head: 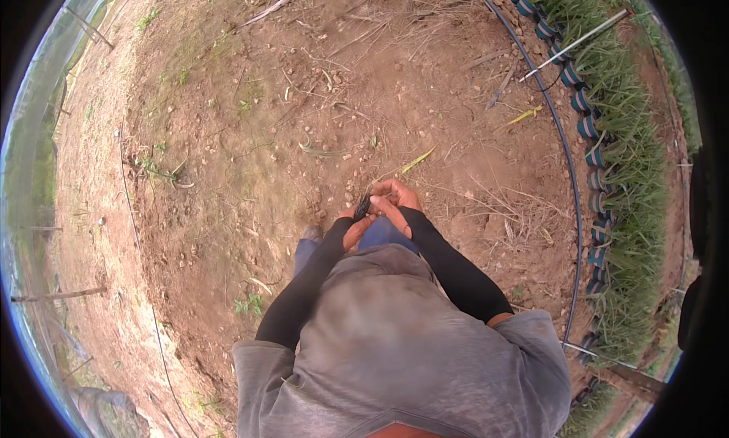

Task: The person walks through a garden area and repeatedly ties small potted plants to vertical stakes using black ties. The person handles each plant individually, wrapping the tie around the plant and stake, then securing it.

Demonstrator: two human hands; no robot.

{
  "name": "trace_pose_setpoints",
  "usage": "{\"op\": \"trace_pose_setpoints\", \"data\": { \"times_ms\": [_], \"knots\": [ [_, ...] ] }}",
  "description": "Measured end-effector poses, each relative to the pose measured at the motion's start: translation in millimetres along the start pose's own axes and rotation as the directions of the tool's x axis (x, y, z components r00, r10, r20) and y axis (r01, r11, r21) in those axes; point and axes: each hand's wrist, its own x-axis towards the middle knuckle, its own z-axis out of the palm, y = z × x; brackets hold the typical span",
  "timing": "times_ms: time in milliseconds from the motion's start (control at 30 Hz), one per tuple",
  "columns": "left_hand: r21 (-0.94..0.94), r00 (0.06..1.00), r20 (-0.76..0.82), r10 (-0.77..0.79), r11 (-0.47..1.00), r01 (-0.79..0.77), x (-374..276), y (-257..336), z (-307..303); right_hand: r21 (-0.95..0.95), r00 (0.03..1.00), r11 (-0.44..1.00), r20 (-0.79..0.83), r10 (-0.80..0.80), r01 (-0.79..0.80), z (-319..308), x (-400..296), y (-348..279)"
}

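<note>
In front of my waist, my left hand [354, 230] is closed around a small dark object [362, 208], which looks like a bundle of thin black strips. Its exact kind is too small to tell. My right hand [395, 197] curls beside it, thumb and fingers brought together at the object's right side. Whether those fingers grip part of it is hidden. Black sleeves cover both forearms. Below the hands are my blue trouser legs [383, 233], and dry brown soil [342, 113] lies beyond them.
A row of green plants [632, 153] in dark striped containers [586, 126] runs along the right. Beside it lies a black hose [561, 119], with a pale rod [575, 46] crossing it. Thin tubing [136, 233] follows the soil edge at left. Dry stalks [510, 210] litter the ground.
</note>
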Motion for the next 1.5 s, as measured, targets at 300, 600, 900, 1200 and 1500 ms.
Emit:
{"op": "trace_pose_setpoints", "data": {
  "times_ms": [300, 600, 900, 1200, 1500],
  "knots": [
    [0.12, 0.998, -0.052, 0.04, 0.992, -0.033, 103.5, 29.7, -74.4, 0.053, 1.0, 0.999, -0.025, 0.003, -0.002, 0.0, 128.1, -16.9],
    [0.178, 0.987, -0.141, 0.077, 0.983, -0.052, 259.2, 122.9, -75.6, -0.316, 0.977, 0.937, -0.104, -0.187, 0.146, -105.6, 262.7, -77.9],
    [0.168, 0.989, 0.092, 0.114, 0.977, -0.128, 380.9, 238.3, -36.7, 0.336, 0.92, 0.937, -0.39, 0.042, 0.1, -206.4, 319.5, -133.7],
    [0.473, 0.849, 0.528, 0.008, 0.828, -0.301, 529.8, 373.4, 17.7, 0.189, 0.576, 0.975, -0.812, 0.088, 0.118, -306.4, 413.0, -125.5],
    [0.559, 0.662, 0.722, -0.2, 0.733, -0.388, 670.1, 475.1, 7.0, 0.17, 0.308, 0.982, -0.941, 0.137, 0.083, -367.9, 528.0, -183.0]
  ]
}}
